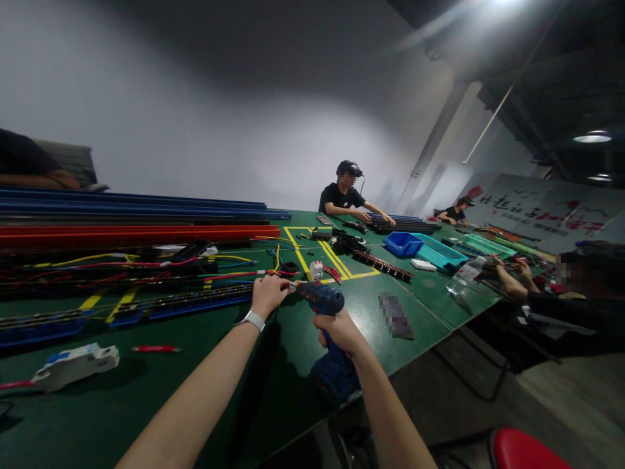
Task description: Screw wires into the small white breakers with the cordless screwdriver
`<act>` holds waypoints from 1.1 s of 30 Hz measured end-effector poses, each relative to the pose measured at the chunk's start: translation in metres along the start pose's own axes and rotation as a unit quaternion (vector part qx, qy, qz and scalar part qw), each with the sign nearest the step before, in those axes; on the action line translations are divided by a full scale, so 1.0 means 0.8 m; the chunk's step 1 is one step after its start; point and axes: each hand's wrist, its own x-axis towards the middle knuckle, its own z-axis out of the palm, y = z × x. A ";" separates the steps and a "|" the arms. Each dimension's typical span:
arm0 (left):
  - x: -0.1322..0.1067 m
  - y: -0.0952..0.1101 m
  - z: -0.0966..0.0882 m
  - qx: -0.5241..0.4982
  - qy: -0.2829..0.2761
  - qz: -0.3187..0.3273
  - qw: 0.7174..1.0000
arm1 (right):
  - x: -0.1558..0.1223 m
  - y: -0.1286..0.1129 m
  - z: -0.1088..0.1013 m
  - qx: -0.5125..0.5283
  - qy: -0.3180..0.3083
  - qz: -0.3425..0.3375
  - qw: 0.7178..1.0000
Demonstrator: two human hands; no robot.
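Observation:
My right hand (340, 331) is wrapped round the grip of a blue cordless drill (326, 301), whose nose points left. My left hand (269, 292), with a white band on the wrist, is closed at the drill's tip, over the end of a blue rail (195, 302) lying on the green table (205, 391). What its fingers pinch is too small to make out. Red, yellow and black wires (122, 264) lie just behind the rail.
A white circuit breaker (73, 366) and a red part (156, 349) lie at near left. Long blue and red rails (137, 218) are stacked at the back left. Blue bins (403, 243) stand at right. One person works across the table, others at right. A red stool (522, 449) stands below.

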 end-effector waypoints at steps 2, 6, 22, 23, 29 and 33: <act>0.000 0.000 0.000 0.000 0.000 0.000 1.000 | -0.001 0.000 0.000 -0.007 -0.002 0.008 1.000; 0.001 -0.002 0.002 0.005 0.006 0.001 1.000 | -0.003 -0.001 0.001 -0.009 0.007 0.017 1.000; 0.000 0.001 -0.002 0.003 -0.005 0.000 1.000 | -0.004 -0.004 -0.002 -0.006 0.000 0.023 1.000; 0.000 0.001 -0.003 0.005 -0.007 -0.002 1.000 | -0.004 -0.003 -0.002 -0.008 0.000 0.023 1.000; 0.000 0.001 -0.002 0.012 -0.002 0.001 1.000 | -0.003 0.000 -0.003 0.002 -0.001 0.019 1.000; 0.000 0.001 -0.002 0.010 -0.007 -0.002 1.000 | -0.003 0.000 -0.003 -0.005 -0.004 0.018 1.000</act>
